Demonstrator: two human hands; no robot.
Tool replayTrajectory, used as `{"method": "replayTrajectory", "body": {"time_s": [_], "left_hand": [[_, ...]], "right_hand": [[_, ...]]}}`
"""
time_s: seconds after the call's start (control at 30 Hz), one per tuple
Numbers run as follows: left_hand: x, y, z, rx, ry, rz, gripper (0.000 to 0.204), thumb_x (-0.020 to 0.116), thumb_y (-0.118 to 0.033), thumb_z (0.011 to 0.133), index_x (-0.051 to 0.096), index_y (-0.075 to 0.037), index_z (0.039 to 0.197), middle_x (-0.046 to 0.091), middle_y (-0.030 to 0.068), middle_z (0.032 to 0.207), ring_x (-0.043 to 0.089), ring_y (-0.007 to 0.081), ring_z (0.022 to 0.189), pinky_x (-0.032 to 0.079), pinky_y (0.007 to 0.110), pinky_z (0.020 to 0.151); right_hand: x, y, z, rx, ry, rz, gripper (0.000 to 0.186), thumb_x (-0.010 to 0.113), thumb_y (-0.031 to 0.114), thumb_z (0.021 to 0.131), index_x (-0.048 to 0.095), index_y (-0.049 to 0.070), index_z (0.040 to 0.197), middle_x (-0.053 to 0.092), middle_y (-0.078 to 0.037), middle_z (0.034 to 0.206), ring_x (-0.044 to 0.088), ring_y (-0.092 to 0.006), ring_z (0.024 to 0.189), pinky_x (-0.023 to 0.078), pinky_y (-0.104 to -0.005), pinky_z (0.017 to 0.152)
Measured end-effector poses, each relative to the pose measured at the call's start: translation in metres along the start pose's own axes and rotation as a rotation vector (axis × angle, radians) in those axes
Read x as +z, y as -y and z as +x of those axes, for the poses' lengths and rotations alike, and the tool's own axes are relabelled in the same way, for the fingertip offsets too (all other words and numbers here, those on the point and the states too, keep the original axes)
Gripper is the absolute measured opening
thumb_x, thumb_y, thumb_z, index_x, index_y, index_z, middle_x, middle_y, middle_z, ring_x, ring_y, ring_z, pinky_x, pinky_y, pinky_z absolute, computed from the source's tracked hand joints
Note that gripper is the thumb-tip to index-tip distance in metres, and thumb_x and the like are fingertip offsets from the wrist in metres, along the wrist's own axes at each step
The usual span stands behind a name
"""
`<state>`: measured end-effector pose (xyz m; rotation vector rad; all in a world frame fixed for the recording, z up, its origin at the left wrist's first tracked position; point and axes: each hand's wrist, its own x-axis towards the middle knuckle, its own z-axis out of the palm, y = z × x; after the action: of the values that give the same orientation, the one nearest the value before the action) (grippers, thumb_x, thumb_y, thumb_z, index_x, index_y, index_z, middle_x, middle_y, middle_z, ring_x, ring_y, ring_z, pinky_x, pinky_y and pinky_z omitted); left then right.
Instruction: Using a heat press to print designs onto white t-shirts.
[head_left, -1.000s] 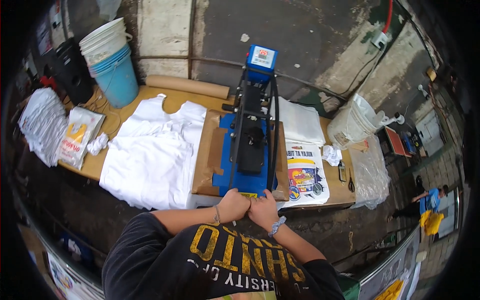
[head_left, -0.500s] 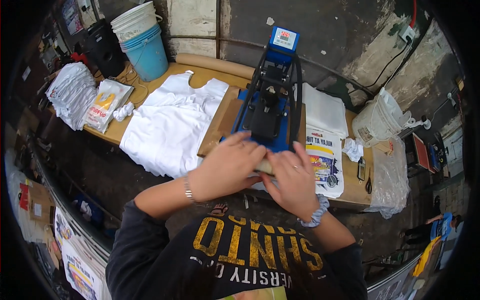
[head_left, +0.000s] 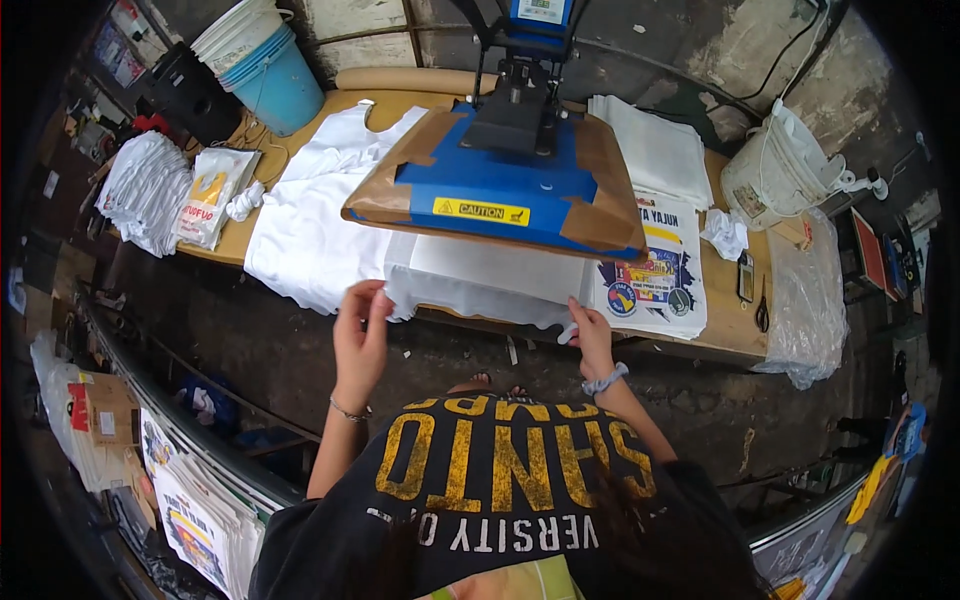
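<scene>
A blue heat press (head_left: 480, 190), its sides covered with brown paper, has its upper plate raised over the table. Beneath it lies a white sheet (head_left: 500, 268) on thin white cloth (head_left: 480, 308) that hangs over the table's front edge. At the cloth's left front corner is my left hand (head_left: 360, 340), fingers half curled, thumb apart; no grip on the cloth shows. My right hand (head_left: 592, 340) pinches the cloth's edge at the right front corner. Left of the press a white shirt (head_left: 325, 225) lies spread out, and printed sheets (head_left: 655, 275) with a colourful design are stacked to its right.
Folded white shirts (head_left: 148, 190), a plastic package (head_left: 215, 200) and blue and white buckets (head_left: 262, 75) stand at the left. On the right are a white bucket (head_left: 780, 170), scissors (head_left: 762, 305), a phone-like device (head_left: 745, 278) and clear plastic (head_left: 805, 290). A roll of brown paper (head_left: 415, 80) lies behind.
The press's upper plate has swung up, uncovering the white sheet and cloth. Both hands have left the press handle and moved apart, down to the cloth's front edge.
</scene>
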<state>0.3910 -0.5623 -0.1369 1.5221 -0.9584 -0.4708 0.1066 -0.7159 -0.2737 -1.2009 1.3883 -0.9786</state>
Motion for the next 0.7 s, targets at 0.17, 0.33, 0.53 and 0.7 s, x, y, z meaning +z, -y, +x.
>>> {"method": "replayTrajectory", "body": {"time_s": [0.17,0.33,0.53,0.7], "left_hand": [[0.024,0.018,0.001,-0.018,0.224,0.165,0.019,0.057,-0.014,0.093,0.058,-0.003,0.109,0.061,0.0043,0.078,0.057,0.0082,0.069,0.045,0.023,0.059],[0.041,0.036,0.003,-0.112,0.307,0.227,0.017,0.057,-0.016,0.093,0.062,-0.001,0.100,0.061,0.0067,0.072,0.059,0.0121,0.065,0.046,0.025,0.060],[0.083,0.050,-0.010,-0.271,0.458,0.440,0.019,0.059,-0.021,0.092,0.062,-0.003,0.097,0.063,0.0100,0.075,0.062,0.0209,0.065,0.047,0.030,0.060],[0.152,0.065,-0.032,-0.301,0.449,0.603,0.020,0.061,-0.025,0.089,0.064,-0.006,0.094,0.066,0.0133,0.080,0.064,0.0284,0.070,0.050,0.036,0.063]], "right_hand": [[0.019,0.004,0.017,0.672,0.192,0.400,0.047,0.070,0.045,0.081,0.063,0.002,0.098,0.060,-0.005,0.073,0.049,-0.0119,0.048,0.043,-0.0253,0.047],[0.012,0.027,0.026,0.556,0.204,0.375,0.037,0.067,0.033,0.086,0.061,0.001,0.103,0.060,-0.006,0.074,0.048,-0.0136,0.043,0.043,-0.0255,0.044],[-0.054,0.050,0.165,-0.034,-0.114,0.374,0.008,0.058,0.008,0.086,0.051,0.006,0.083,0.053,-0.001,0.068,0.053,-0.0077,0.060,0.042,-0.0239,0.044],[-0.128,0.045,0.355,-0.316,-0.159,0.220,0.031,0.056,-0.003,0.078,0.044,0.012,0.102,0.051,-0.004,0.076,0.046,-0.0100,0.061,0.038,-0.0264,0.051]]}}
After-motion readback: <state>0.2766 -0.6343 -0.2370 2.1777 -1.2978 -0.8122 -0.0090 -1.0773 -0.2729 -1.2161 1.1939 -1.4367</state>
